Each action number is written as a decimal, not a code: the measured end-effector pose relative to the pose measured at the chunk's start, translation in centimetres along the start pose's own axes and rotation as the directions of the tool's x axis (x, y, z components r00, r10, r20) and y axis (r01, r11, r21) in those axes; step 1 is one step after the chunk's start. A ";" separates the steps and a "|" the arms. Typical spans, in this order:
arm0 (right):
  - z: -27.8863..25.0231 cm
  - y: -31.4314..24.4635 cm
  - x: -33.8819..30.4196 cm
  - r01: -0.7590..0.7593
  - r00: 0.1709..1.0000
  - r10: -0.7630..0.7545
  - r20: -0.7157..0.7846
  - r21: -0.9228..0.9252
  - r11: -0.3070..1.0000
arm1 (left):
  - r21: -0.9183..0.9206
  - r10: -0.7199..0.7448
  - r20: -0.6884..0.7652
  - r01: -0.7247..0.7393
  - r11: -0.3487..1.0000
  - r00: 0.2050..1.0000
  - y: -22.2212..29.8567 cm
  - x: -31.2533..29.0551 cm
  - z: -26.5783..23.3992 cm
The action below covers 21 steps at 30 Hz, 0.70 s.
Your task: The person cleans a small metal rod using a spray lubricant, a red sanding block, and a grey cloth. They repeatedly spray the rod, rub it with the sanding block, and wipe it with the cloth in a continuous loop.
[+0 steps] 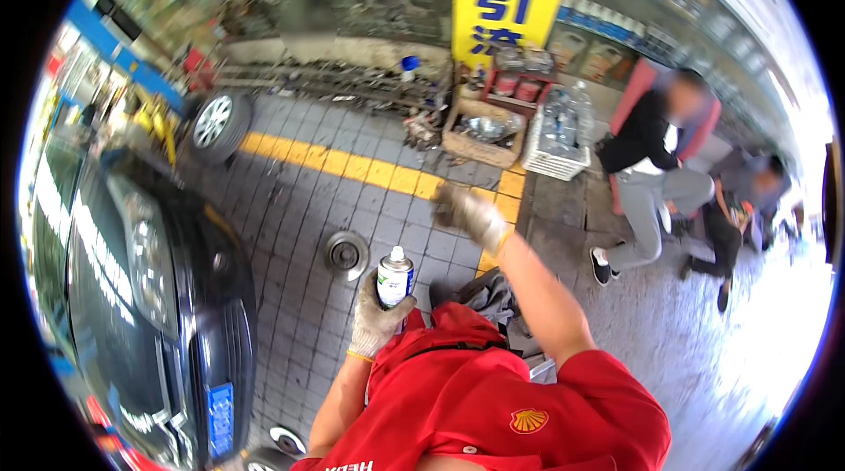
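Observation:
My left hand [377, 323], in a pale knit work glove, is wrapped round an aerosol can [395, 284] in front of my waist. The can stands upright, with a white nozzle on top and a white, green and blue label. Stretched out ahead to the right is my right hand [475, 214], also gloved, its finger end dark and smeared. Whether those fingers are apart or closed is unclear. A round metal brake disc [345, 255] lies flat on the tiled floor beyond the can, apart from both hands.
A dark car [150, 286] stands at the left, with a wheel [220, 126] beyond it. Ahead are a cardboard box [480, 148] of clear plastic items and a white crate [554, 163] of bottles. Two people sit at the right, one in grey trousers [647, 207].

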State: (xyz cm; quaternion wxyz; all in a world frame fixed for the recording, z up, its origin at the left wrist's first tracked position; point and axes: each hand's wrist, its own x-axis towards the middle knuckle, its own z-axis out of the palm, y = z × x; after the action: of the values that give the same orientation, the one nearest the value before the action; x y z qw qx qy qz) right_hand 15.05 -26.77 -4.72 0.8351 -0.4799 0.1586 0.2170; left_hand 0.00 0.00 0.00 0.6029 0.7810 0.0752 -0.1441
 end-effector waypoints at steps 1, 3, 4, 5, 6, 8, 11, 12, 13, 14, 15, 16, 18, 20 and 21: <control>-0.8 2.9 -2.7 0.052 0.998 -0.053 0.024 0.046 0.998 | 0.021 0.007 0.073 -0.008 1.000 0.997 1.4 1.3 0.0; -4.1 4.4 -8.5 0.112 0.992 -0.117 -0.035 -0.128 0.985 | 0.066 0.071 0.172 -0.084 0.994 0.982 2.2 4.3 4.8; -3.9 6.1 -10.7 0.209 0.974 -0.225 0.012 -0.418 0.884 | 0.119 0.096 0.238 -0.127 0.985 0.967 1.8 5.5 5.3; -2.5 4.9 -11.3 0.218 0.964 -0.262 -0.055 -0.404 0.889 | 0.147 0.152 0.302 -0.204 0.968 0.941 1.9 8.6 6.9; -2.4 7.4 -10.6 0.234 0.944 -0.310 -0.110 -0.437 0.868 | 0.132 0.207 0.397 -0.278 0.951 0.894 3.4 9.8 7.5; -1.5 9.6 -8.7 0.223 0.895 -0.354 -0.272 -0.415 0.882 | 0.080 0.347 0.530 -0.453 0.888 0.774 0.6 13.8 8.8; 2.4 10.6 -12.4 0.212 0.756 -0.275 -0.594 -0.175 0.961 | 0.164 0.339 0.737 -0.640 0.750 0.585 1.2 13.1 8.2; 3.3 13.3 -12.0 0.369 0.683 -0.303 -0.665 -0.044 0.928 | 0.077 0.309 0.826 -0.637 0.767 0.472 1.4 13.3 7.5; 3.5 15.5 -11.6 0.526 0.597 -0.331 -0.731 0.046 0.849 | -0.012 0.291 0.890 -0.619 0.785 0.351 1.6 13.8 7.5; 5.2 14.2 -13.6 0.434 0.548 -0.299 -0.781 -0.041 0.900 | -0.071 0.231 0.935 -0.499 0.864 0.268 1.0 14.6 7.3; 6.3 16.0 -13.6 0.474 0.523 -0.290 -0.801 -0.009 0.880 | -0.104 0.240 0.955 -0.563 0.820 0.173 2.2 14.7 6.5; 8.0 16.6 -13.6 0.470 0.458 -0.266 -0.848 -0.023 0.882 | -0.028 0.134 0.974 -0.494 0.869 0.182 1.4 15.8 6.0; 10.5 16.4 -14.4 0.497 0.356 -0.205 -0.912 0.000 0.868 | 0.067 -0.031 0.991 -0.287 0.956 0.128 -0.1 17.0 7.1; 11.6 18.7 -13.6 0.614 0.274 -0.130 -0.953 0.070 0.786 | 0.159 -0.159 0.987 -0.008 0.987 -0.022 -0.6 16.9 8.4; 12.5 16.7 -13.7 0.615 0.243 -0.143 -0.959 0.039 0.788 | 0.168 -0.179 0.983 -0.210 0.963 -0.034 1.6 18.1 9.2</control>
State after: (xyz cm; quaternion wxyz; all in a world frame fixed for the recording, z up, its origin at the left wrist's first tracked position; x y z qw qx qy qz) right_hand -4.61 -11.34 -4.38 0.7002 -0.3511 0.5162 -0.3464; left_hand 16.33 -10.31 -6.34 0.3608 0.5112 -0.4108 -0.6631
